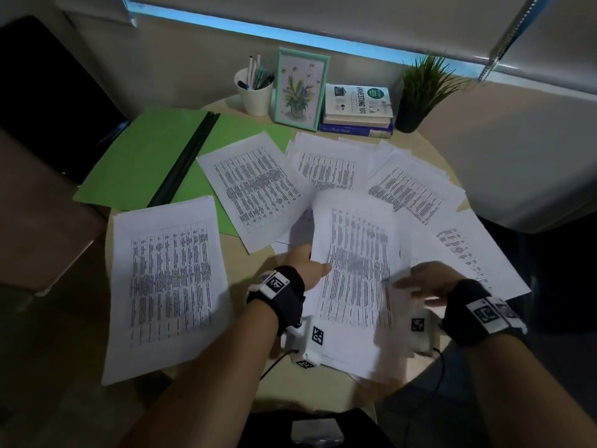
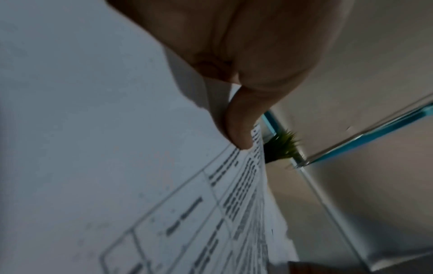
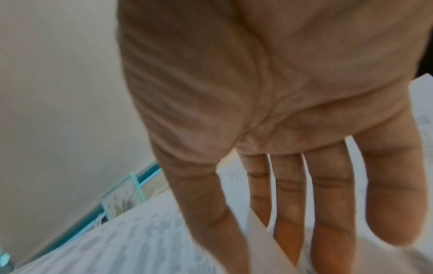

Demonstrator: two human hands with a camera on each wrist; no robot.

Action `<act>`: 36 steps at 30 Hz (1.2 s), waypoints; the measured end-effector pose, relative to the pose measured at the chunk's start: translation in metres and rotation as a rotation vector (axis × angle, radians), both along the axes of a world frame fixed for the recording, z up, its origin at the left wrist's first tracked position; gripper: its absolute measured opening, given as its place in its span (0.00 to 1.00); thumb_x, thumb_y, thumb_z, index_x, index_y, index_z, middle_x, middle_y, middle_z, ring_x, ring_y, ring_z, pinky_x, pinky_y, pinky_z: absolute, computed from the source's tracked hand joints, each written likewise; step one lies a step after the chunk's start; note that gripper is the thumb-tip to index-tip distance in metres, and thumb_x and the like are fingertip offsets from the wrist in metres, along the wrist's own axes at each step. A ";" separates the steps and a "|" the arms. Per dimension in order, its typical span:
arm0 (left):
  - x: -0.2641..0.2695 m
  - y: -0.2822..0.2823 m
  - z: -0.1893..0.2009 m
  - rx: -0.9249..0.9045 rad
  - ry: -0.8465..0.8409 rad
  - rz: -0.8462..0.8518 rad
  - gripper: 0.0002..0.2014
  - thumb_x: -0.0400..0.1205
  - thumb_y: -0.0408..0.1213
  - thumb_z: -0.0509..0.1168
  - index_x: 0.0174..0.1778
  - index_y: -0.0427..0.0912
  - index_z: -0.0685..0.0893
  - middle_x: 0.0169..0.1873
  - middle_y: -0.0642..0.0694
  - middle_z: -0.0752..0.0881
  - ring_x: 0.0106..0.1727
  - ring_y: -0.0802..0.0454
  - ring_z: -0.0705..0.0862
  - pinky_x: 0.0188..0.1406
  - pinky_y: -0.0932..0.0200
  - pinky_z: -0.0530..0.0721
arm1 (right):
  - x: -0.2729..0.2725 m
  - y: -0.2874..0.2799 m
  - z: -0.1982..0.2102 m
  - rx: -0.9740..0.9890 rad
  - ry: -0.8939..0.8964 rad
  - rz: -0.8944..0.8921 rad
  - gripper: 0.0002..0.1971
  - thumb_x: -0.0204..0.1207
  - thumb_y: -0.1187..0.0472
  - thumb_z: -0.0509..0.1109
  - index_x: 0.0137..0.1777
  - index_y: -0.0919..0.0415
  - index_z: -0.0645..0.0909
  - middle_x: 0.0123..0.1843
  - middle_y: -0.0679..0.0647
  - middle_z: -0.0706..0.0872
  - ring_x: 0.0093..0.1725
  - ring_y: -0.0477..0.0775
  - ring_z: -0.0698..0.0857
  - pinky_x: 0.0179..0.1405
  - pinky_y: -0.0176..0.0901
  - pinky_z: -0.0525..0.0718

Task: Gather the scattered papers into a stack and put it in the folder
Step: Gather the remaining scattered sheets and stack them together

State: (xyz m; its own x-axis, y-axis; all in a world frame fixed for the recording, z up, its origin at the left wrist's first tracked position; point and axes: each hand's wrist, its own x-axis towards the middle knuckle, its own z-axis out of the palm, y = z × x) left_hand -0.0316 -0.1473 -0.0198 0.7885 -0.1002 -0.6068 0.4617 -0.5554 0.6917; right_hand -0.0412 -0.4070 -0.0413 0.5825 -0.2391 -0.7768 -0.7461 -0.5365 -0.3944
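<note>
My left hand point(image 1: 307, 265) pinches the lifted printed sheets point(image 1: 353, 270) by their edge, my right hand point(image 1: 423, 281) flat-fingered beside them; I should square them before reaching for the rest.

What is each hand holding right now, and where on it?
The left hand pinches a lifted sheet of paper at its left edge. The right hand is open beside its right edge, gripping nothing.

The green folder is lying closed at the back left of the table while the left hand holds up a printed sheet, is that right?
Not quite. The green folder lies open, both covers spread flat around its dark spine, as the head view shows. It is at the back left of the table, and the left hand does hold a printed sheet.
</note>
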 end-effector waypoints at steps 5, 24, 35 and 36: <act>0.019 0.040 0.029 -0.257 -0.156 0.017 0.23 0.81 0.38 0.69 0.73 0.40 0.75 0.68 0.54 0.78 0.69 0.54 0.75 0.72 0.53 0.69 | 0.036 -0.016 0.021 0.134 -0.251 -0.291 0.11 0.81 0.69 0.65 0.61 0.62 0.81 0.42 0.56 0.85 0.44 0.54 0.83 0.56 0.53 0.83; 0.025 0.180 -0.040 0.187 -0.105 0.605 0.25 0.80 0.28 0.69 0.70 0.23 0.72 0.66 0.29 0.79 0.67 0.34 0.78 0.61 0.52 0.75 | 0.158 0.189 -0.026 -0.174 -0.385 0.220 0.38 0.69 0.48 0.75 0.74 0.61 0.64 0.63 0.60 0.81 0.59 0.66 0.84 0.56 0.56 0.86; 0.016 0.203 -0.039 0.085 0.035 0.564 0.23 0.82 0.26 0.67 0.73 0.30 0.72 0.66 0.45 0.78 0.69 0.39 0.77 0.57 0.58 0.72 | 0.161 0.155 -0.020 -0.131 -0.406 -0.021 0.17 0.76 0.70 0.69 0.64 0.61 0.82 0.58 0.63 0.88 0.54 0.63 0.88 0.58 0.56 0.86; 0.015 0.204 -0.038 0.073 0.052 0.537 0.23 0.82 0.25 0.66 0.73 0.31 0.73 0.67 0.42 0.79 0.69 0.39 0.77 0.57 0.58 0.73 | 0.159 0.146 -0.012 -0.104 -0.435 -0.081 0.18 0.76 0.71 0.69 0.66 0.62 0.80 0.59 0.63 0.87 0.53 0.64 0.88 0.56 0.57 0.88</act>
State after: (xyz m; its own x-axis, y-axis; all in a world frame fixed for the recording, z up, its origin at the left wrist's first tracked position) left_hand -0.0162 0.0570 -0.0578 0.6857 0.3522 -0.6370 0.7265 -0.2771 0.6288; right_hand 0.1181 -0.2606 -0.0537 0.8256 -0.3614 -0.4334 -0.5643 -0.5367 -0.6274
